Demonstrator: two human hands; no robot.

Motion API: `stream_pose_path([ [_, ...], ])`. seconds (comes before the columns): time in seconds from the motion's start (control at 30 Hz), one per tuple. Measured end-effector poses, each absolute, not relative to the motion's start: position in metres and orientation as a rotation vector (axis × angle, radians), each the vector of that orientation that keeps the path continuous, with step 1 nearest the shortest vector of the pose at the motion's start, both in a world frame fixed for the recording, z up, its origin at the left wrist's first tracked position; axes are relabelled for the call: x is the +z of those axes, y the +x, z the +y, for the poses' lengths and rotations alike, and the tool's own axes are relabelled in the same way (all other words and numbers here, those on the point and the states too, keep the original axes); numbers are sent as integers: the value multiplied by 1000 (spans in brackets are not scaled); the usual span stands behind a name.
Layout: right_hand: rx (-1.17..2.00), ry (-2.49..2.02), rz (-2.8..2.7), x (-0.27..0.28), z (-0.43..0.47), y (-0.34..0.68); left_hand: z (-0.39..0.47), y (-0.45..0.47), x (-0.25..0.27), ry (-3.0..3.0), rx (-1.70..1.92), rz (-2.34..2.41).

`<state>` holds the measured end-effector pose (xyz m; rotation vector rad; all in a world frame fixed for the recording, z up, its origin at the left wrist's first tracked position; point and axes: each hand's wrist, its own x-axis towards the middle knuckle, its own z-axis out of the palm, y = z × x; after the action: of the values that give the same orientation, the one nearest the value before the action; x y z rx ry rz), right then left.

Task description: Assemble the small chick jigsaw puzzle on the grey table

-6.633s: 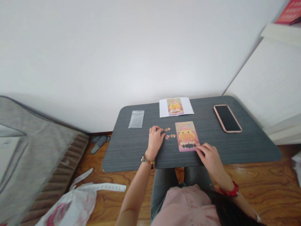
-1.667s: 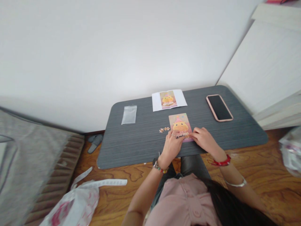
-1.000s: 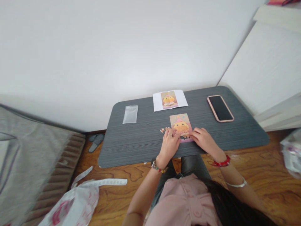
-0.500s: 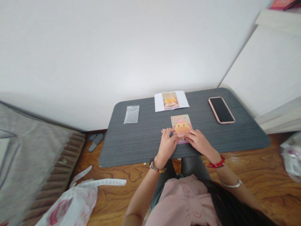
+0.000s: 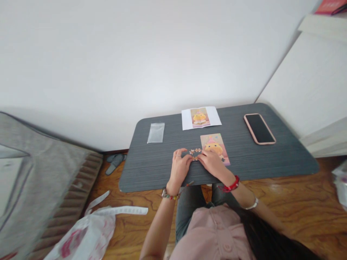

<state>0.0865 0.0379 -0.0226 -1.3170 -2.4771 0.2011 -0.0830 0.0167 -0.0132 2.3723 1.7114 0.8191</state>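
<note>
Small jigsaw pieces [image 5: 195, 158] lie on the dark table between my hands. My left hand [image 5: 180, 167] has its thumb and a finger at the left end of these pieces, closed on them. From the other side, my right hand [image 5: 212, 164] grips the right end with its fingertips. Just beyond the fingertips are a few loose jigsaw pieces [image 5: 198, 150]. A jigsaw puzzle [image 5: 212, 138] with a yellow cartoon figure in a pink hat lies flat, partly covered by my right hand. A gap shows at its lower right.
A creased white sheet [image 5: 186, 119] bearing the same picture lies at the table's back. A clear zip bag [image 5: 156, 133] is at the left, a phone in a pink case [image 5: 259, 129] at the right. The wall [image 5: 162, 72] rises directly behind the table.
Both hands have moved left off the puzzle's middle to the small pieces beside it. More of the puzzle's lower right now shows. The view has shifted slightly.
</note>
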Motion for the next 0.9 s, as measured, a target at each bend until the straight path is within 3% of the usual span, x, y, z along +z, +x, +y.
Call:
stream_pose_path([
  [0.9,46,-1382,-2463,-16,19,187,28,6,-17,2440,746,1380],
])
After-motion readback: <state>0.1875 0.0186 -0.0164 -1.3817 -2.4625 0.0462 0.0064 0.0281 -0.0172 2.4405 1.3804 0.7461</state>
